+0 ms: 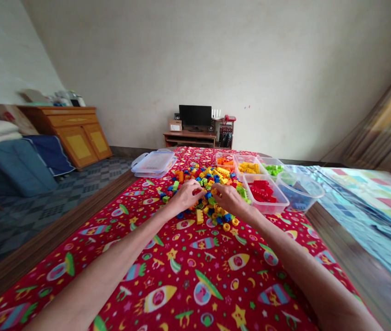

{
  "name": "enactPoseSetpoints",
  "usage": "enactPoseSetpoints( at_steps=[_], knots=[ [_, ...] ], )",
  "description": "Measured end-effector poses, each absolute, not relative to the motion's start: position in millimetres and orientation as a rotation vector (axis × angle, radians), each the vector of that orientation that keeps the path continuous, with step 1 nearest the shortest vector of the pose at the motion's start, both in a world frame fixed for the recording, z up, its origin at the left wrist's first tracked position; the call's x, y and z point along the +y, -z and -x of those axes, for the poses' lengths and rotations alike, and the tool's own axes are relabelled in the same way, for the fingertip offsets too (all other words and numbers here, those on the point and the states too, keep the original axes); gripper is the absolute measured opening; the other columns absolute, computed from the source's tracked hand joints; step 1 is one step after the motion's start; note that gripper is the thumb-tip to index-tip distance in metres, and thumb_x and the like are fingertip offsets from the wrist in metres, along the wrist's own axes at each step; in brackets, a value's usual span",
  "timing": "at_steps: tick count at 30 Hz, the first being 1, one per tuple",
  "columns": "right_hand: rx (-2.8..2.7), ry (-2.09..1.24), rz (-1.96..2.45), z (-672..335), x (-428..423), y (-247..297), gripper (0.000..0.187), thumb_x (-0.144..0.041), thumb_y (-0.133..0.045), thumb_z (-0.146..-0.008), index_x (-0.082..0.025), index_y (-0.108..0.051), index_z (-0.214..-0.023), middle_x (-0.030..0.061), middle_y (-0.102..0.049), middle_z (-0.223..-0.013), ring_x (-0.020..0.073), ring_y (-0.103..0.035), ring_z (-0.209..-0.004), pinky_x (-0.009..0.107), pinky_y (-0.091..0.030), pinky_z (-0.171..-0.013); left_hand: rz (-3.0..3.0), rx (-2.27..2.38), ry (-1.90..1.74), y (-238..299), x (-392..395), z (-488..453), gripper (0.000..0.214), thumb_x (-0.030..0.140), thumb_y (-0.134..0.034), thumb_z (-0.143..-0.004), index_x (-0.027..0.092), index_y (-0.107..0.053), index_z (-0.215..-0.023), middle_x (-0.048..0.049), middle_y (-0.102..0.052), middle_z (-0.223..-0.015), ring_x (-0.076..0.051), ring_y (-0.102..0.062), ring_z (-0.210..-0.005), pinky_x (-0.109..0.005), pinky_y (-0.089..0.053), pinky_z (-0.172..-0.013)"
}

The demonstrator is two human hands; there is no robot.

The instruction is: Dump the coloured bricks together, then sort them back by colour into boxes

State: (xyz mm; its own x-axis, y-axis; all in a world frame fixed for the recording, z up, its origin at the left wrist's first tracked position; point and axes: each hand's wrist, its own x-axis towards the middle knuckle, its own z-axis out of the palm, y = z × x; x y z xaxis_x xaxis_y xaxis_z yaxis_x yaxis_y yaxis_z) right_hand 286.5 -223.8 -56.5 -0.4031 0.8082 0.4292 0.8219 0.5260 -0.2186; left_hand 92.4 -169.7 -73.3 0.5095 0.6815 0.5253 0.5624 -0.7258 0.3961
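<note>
My left hand point(186, 196) reaches into a loose pile of coloured plastic building blocks point(212, 174), its thumb and fingers closed together. Opposite it, my right hand point(231, 197) is over the same pile with its fingers curled inward. A little yellow shows at the fingertips of both hands, but what they hold is too small to make out. The blocks are yellow, blue, green, orange and red. At the pile's near edge lie a yellow block point(199, 217) and small yellow rings point(226, 227).
Right of the pile stand clear containers of sorted blocks: a red-block box point(282, 205), a yellow-block box point(237, 159), an orange one, a green one and a round blue-block tub point(317, 189). Stacked clear lids point(154, 162) lie left on the red patterned tablecloth point(181, 257).
</note>
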Motion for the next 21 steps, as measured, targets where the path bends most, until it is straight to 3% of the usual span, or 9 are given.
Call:
enactPoseSetpoints(
  at_steps=[7,13,17,21],
  knots=[
    [-2.271,-0.079,1.164,-276.3,-228.7,55.4,0.019,-0.01,-0.048,-0.088,-0.014,-0.061,-0.102,0.0096,-0.07,-0.093,0.0158,-0.063,-0.082,0.022,-0.04,-0.07,-2.462,1.043,-0.958,62.9,-184.0,-105.0,0.045,0.053,-0.047,-0.089,0.016,-0.07,-0.081,-0.0077,-0.068,-0.088,-0.021,-0.063,-0.085,-0.03,-0.049,-0.08],
    [-2.253,-0.017,1.246,-279.6,-228.7,54.7,0.019,-0.019,-0.047,-0.091,-0.013,-0.064,-0.097,0.0078,-0.069,-0.079,0.0147,-0.061,-0.07,0.022,-0.038,-0.063,-2.479,1.044,-0.805,54.7,-182.2,-94.4,0.039,0.051,-0.052,-0.086,0.018,-0.071,-0.077,-0.0054,-0.069,-0.082,-0.02,-0.064,-0.079,-0.027,-0.048,-0.075],
    [-2.146,-0.059,1.293,-287.6,-222.5,57.1,0.025,-0.016,-0.052,-0.083,-0.014,-0.066,-0.103,0.0044,-0.067,-0.073,0.0133,-0.058,-0.063,0.022,-0.037,-0.061,-2.594,1.02,-0.498,41.2,-183.2,-78.8,0.023,0.042,-0.066,-0.075,0.022,-0.074,-0.084,-0.0027,-0.071,-0.086,-0.019,-0.064,-0.08,-0.024,-0.046,-0.071],
    [-2.028,-0.164,1.337,-292.0,-217.6,58.8,0.029,-0.018,-0.057,-0.078,-0.014,-0.067,-0.105,-0.0007,-0.061,-0.063,0.0111,-0.051,-0.056,0.021,-0.036,-0.058,-2.678,0.977,-0.182,38.0,-193.6,-79.7,0.027,0.032,-0.078,-0.061,0.025,-0.075,-0.088,-0.0014,-0.072,-0.088,-0.02,-0.064,-0.079,-0.022,-0.044,-0.066]
  ],
)
